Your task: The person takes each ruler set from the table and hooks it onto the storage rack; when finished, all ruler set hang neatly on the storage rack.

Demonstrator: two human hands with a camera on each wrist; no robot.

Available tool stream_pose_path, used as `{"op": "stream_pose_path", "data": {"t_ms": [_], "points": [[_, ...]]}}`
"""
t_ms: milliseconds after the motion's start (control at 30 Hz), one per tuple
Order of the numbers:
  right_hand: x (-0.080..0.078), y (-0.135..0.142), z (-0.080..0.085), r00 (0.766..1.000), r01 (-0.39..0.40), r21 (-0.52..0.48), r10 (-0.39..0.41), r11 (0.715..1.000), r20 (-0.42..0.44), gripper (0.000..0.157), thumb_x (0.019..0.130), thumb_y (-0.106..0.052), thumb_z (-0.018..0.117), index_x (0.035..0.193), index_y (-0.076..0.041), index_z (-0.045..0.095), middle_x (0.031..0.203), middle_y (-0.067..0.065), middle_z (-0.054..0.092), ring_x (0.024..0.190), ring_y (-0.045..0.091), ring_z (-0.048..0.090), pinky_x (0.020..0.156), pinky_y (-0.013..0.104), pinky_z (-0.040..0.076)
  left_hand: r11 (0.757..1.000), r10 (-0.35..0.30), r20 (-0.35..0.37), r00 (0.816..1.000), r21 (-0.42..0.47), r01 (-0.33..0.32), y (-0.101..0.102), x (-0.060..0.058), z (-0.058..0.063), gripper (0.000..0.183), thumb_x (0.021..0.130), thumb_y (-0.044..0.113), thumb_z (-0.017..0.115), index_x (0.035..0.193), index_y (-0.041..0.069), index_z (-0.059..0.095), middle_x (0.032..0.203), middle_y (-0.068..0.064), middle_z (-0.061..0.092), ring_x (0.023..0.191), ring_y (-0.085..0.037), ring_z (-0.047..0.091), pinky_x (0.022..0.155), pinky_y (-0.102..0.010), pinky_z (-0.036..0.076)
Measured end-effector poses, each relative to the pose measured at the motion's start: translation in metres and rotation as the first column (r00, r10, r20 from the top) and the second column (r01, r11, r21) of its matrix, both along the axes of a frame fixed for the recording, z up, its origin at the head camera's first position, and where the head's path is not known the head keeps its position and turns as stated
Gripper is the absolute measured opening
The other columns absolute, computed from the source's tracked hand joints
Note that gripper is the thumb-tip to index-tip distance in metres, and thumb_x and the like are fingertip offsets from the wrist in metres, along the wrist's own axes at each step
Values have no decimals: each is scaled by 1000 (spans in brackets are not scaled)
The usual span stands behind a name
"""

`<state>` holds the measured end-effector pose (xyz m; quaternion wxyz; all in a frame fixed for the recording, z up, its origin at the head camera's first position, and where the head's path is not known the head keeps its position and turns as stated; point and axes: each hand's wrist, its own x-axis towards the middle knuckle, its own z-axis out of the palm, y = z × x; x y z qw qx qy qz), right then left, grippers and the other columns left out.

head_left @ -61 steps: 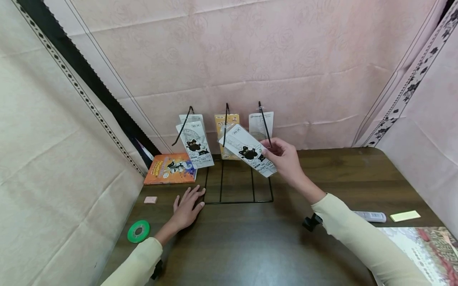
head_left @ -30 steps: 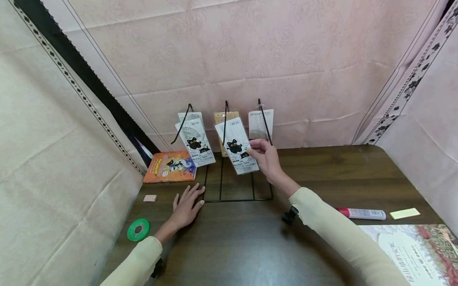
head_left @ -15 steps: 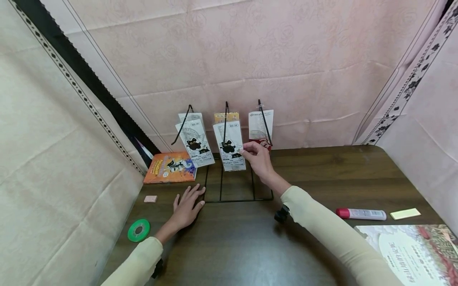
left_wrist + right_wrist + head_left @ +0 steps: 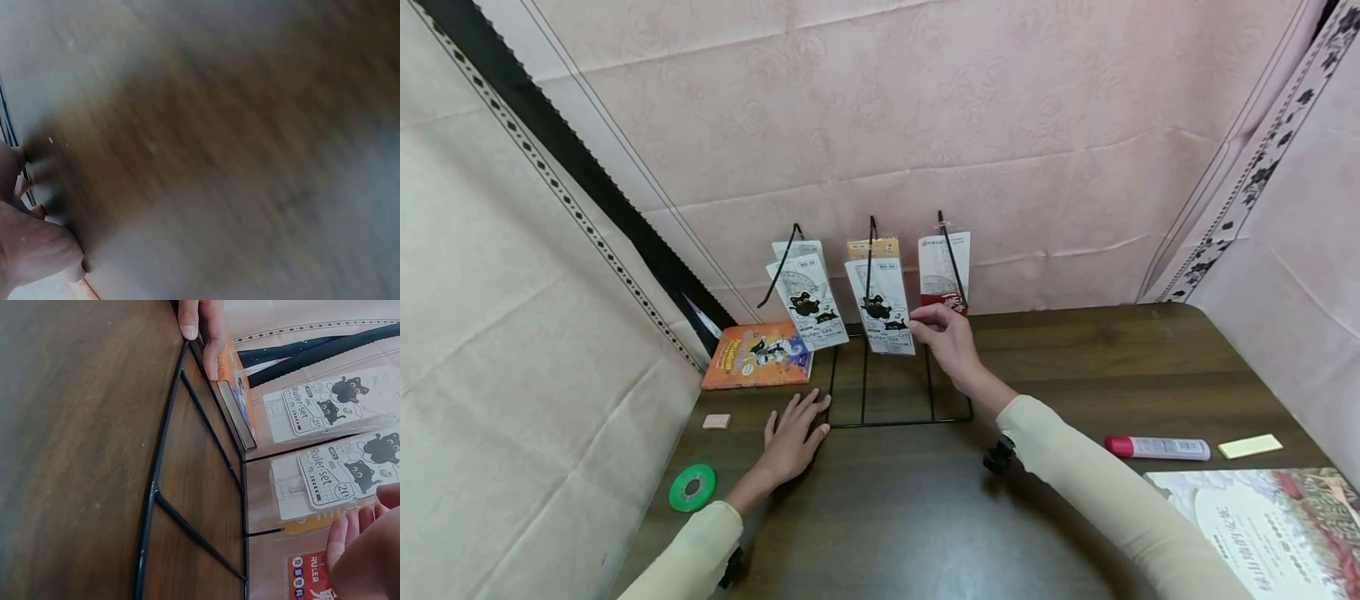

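Note:
On the middle hook of a black wire rack (image 4: 898,424) hangs a white ruler set packet (image 4: 880,308) printed with black cats, in front of a yellow packet (image 4: 872,248). My right hand (image 4: 951,343) is at its lower right edge, fingers loosely bent; in the right wrist view the thumb and fingers (image 4: 354,526) are beside the packet without gripping it. Another ruler set packet (image 4: 811,304) hangs tilted on the left hook, over a further packet. A white and red ruler packet (image 4: 943,267) hangs on the right hook. My left hand (image 4: 792,442) rests spread on the table, fingertips at the rack's left corner.
An orange book (image 4: 752,358) lies left of the rack, with a pink eraser (image 4: 716,422) and a green tape roll (image 4: 681,492) nearer. At right are a red-capped glue stick (image 4: 1165,448), a yellow slip (image 4: 1250,447) and a printed booklet (image 4: 1232,517). Cloth curtains (image 4: 880,125) enclose the table.
The ruler set packet on the middle hook has swung from a strong tilt to nearly straight down. My right hand moved left with it and has let go. My left hand stayed put.

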<state>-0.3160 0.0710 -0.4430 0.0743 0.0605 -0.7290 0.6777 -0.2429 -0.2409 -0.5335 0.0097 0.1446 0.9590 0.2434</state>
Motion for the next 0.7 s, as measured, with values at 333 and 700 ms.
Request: {"op": "stream_pose_path", "data": {"t_ms": [333, 700], "points": [[13, 22, 1, 997, 68, 64, -70, 996, 22, 31, 89, -25, 70, 113, -6, 65, 112, 7, 63, 94, 15, 61, 73, 25, 53, 1000, -8, -4, 1000, 7, 8, 0, 1, 0, 48, 101, 34, 48, 148, 27, 39, 160, -3, 25, 149, -36, 15, 108, -72, 3], [33, 64, 10, 996, 84, 109, -83, 990, -11, 31, 90, -25, 68, 113, -4, 65, 111, 10, 64, 89, 8, 60, 75, 25, 54, 1000, -2, -12, 1000, 1, 2, 0, 1, -1, 48, 101, 32, 48, 148, 28, 39, 160, -2, 25, 149, -36, 16, 108, -72, 3]]}}
